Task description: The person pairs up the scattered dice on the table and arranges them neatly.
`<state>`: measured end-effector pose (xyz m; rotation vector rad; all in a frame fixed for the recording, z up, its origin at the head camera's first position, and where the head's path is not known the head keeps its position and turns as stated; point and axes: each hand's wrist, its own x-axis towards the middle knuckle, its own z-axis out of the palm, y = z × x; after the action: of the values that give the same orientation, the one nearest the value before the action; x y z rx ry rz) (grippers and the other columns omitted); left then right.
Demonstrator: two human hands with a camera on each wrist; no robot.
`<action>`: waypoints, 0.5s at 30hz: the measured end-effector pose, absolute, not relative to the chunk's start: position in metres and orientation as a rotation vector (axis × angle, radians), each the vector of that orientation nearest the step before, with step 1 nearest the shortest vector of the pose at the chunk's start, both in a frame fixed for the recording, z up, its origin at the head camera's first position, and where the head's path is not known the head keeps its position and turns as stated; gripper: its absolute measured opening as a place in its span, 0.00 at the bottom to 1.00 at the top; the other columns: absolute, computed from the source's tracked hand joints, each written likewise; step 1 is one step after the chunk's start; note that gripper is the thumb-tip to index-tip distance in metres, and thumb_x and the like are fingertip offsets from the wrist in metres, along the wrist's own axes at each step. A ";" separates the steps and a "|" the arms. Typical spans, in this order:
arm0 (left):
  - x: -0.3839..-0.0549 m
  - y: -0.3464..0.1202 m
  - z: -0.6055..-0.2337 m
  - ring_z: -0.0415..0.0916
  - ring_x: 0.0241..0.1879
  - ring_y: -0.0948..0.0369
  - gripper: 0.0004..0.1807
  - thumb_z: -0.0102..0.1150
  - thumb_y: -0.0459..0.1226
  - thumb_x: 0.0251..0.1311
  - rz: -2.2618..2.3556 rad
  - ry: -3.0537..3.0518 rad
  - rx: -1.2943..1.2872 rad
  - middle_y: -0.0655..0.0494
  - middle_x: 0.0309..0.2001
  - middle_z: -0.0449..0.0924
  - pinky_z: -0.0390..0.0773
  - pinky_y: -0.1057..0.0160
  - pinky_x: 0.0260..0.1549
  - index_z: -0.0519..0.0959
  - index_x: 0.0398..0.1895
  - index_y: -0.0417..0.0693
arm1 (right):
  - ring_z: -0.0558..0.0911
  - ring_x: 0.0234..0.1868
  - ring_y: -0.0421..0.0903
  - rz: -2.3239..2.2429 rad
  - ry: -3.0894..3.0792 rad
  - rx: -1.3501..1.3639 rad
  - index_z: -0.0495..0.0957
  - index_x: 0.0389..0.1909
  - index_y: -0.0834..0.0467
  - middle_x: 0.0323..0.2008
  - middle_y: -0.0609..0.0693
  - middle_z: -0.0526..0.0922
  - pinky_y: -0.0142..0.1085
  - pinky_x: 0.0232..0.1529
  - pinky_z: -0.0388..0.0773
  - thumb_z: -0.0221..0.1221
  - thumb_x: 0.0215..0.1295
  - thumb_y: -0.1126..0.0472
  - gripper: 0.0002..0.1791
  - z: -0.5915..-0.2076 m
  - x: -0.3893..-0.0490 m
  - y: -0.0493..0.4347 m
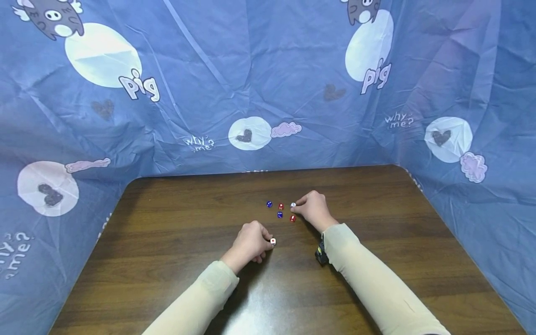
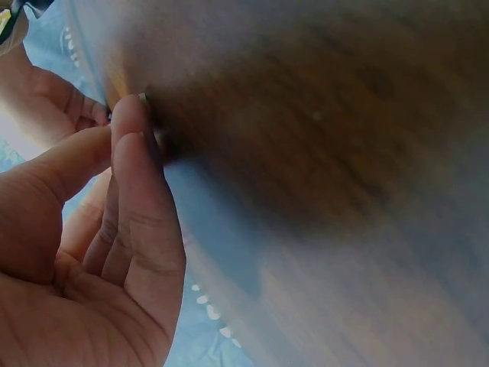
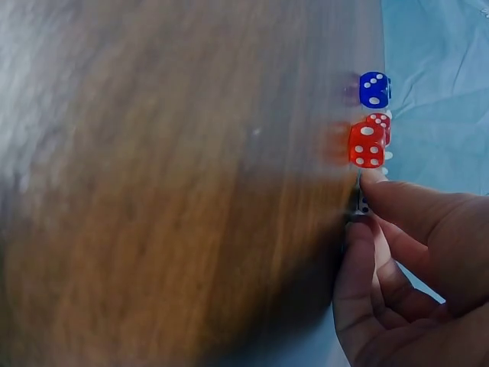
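Note:
My left hand (image 1: 252,241) pinches a white die (image 1: 273,241) with a red pip on top, low over the wooden table. In the left wrist view the fingers (image 2: 141,191) hide nearly all of that die. Farther off and to the right, my right hand (image 1: 313,209) holds another white die (image 1: 293,204) between thumb and fingertips; its dark pips show in the right wrist view. Just left of the right hand lie a red die (image 1: 281,206) and a blue die (image 1: 279,215). A second red die (image 1: 292,218) sits nearest that hand, and another blue die (image 1: 269,204) is leftmost.
The brown wooden table (image 1: 176,242) has rounded far corners. Behind it and at both sides hangs a blue printed cloth (image 1: 251,93). A black wrist-worn device (image 1: 321,255) sits at the right wrist, beside the sleeve cuff.

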<state>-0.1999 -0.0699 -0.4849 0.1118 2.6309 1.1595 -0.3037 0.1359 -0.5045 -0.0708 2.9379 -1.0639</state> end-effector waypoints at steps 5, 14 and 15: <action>-0.200 -0.070 -0.485 0.79 0.09 0.55 0.02 0.72 0.29 0.55 1.160 2.632 0.111 0.48 0.11 0.78 0.79 0.59 0.08 0.87 0.31 0.42 | 0.81 0.55 0.58 -1.062 2.932 -0.071 0.91 0.34 0.56 0.39 0.52 0.89 0.49 0.60 0.75 0.77 0.56 0.56 0.09 -0.504 -0.304 0.137; -0.199 -0.070 -0.486 0.78 0.09 0.56 0.02 0.73 0.28 0.55 1.167 2.629 0.134 0.49 0.11 0.78 0.79 0.60 0.07 0.87 0.30 0.41 | 0.81 0.53 0.58 -1.074 2.925 -0.125 0.91 0.34 0.56 0.39 0.52 0.89 0.50 0.59 0.75 0.76 0.57 0.55 0.09 -0.502 -0.302 0.146; -0.199 -0.070 -0.485 0.78 0.09 0.56 0.03 0.72 0.28 0.55 1.166 2.630 0.133 0.49 0.11 0.78 0.79 0.60 0.07 0.87 0.30 0.41 | 0.82 0.53 0.57 -1.078 2.927 -0.133 0.91 0.34 0.56 0.38 0.52 0.89 0.49 0.59 0.76 0.76 0.57 0.55 0.09 -0.502 -0.301 0.147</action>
<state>-0.1993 -0.0700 -0.4853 0.1329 2.6297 1.1661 -0.3010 0.1468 -0.5020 -0.1327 2.9274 -1.0784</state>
